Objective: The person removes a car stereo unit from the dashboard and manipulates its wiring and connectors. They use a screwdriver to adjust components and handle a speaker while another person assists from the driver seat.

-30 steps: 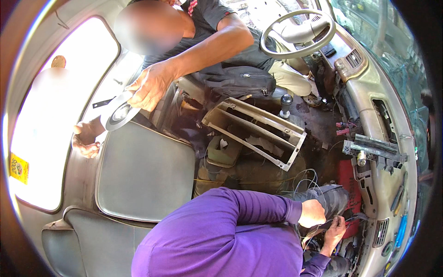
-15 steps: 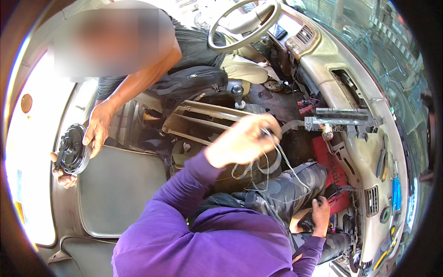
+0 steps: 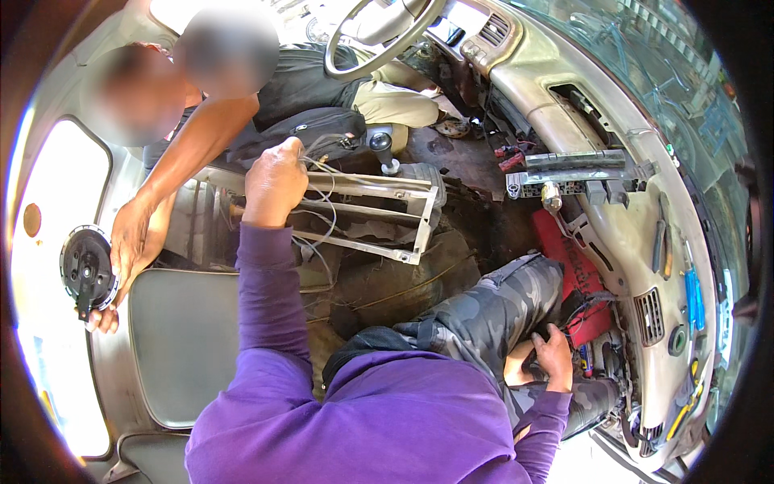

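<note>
My left hand (image 3: pixel 274 184) is closed round a bundle of thin grey wires (image 3: pixel 324 211), raised beside a beige rectangular frame (image 3: pixel 421 234). The loose wire ends hang in loops over and beside that frame. My right hand (image 3: pixel 555 359) rests low by my folded leg in camouflage trousers (image 3: pixel 484 310), its thumb and a finger apart and nothing seen in it. Dark wires (image 3: pixel 587 305) lie just beyond it. At the far left, another person's hand (image 3: pixel 133 242) holds a round black part (image 3: pixel 87 270) with a pale notched rim, its flat face showing.
A grey seat (image 3: pixel 189 347) is at left. Ahead are a gear lever (image 3: pixel 382 147), a black bag (image 3: pixel 322 127) and a steering wheel (image 3: pixel 329 60). On the right, the dashboard (image 3: pixel 556 85) carries a loose module (image 3: pixel 576 168), pliers (image 3: pixel 663 242) and a blue-handled tool (image 3: pixel 693 298).
My left hand has swung left with the wires, away from the dashboard module. The other person has turned the round part so its face shows more fully. My right hand stays low.
</note>
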`<state>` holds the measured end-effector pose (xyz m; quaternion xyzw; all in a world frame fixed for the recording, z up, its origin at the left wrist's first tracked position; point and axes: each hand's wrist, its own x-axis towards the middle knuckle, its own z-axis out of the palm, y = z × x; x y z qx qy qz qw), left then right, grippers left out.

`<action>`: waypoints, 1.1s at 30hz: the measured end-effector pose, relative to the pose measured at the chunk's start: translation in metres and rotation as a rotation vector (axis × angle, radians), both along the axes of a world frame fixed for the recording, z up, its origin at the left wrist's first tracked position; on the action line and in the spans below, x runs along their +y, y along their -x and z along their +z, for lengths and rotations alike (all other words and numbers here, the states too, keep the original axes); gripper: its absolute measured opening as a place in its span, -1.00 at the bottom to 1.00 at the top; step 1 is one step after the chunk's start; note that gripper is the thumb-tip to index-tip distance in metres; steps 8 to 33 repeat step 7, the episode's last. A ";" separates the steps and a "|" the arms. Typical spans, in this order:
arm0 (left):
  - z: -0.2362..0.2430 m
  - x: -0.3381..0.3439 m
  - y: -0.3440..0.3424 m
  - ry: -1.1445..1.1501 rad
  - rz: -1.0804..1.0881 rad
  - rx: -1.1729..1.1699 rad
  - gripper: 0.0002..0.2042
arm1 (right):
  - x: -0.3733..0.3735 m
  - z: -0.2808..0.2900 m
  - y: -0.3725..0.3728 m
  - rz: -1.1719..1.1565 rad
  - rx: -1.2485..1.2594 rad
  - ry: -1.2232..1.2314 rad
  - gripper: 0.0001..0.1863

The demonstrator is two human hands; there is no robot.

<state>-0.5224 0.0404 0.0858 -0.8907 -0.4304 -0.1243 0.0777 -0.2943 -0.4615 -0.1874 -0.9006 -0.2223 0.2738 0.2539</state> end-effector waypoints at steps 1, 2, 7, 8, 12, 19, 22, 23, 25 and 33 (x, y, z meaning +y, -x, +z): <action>-0.006 0.001 -0.006 -0.055 0.053 -0.023 -0.80 | 0.001 0.003 0.000 -0.003 0.013 0.005 -0.34; -0.014 0.006 -0.011 -0.110 0.106 -0.046 -0.79 | 0.002 0.007 0.000 -0.007 0.026 0.010 -0.34; -0.107 0.054 0.000 -0.068 -0.280 -0.174 -0.73 | 0.001 0.011 0.001 -0.011 0.018 0.027 -0.38; -0.107 0.054 0.000 -0.068 -0.280 -0.174 -0.73 | 0.001 0.011 0.001 -0.011 0.018 0.027 -0.38; -0.107 0.054 0.000 -0.068 -0.280 -0.174 -0.73 | 0.001 0.011 0.001 -0.011 0.018 0.027 -0.38; -0.107 0.054 0.000 -0.068 -0.280 -0.174 -0.73 | 0.001 0.011 0.001 -0.011 0.018 0.027 -0.38; -0.107 0.054 0.000 -0.068 -0.280 -0.174 -0.73 | 0.001 0.011 0.001 -0.011 0.018 0.027 -0.38; -0.107 0.054 0.000 -0.068 -0.280 -0.174 -0.73 | 0.001 0.011 0.001 -0.011 0.018 0.027 -0.38; -0.107 0.054 0.000 -0.068 -0.280 -0.174 -0.73 | 0.001 0.011 0.001 -0.011 0.018 0.027 -0.38; -0.107 0.054 0.000 -0.068 -0.280 -0.174 -0.73 | 0.001 0.011 0.001 -0.011 0.018 0.027 -0.38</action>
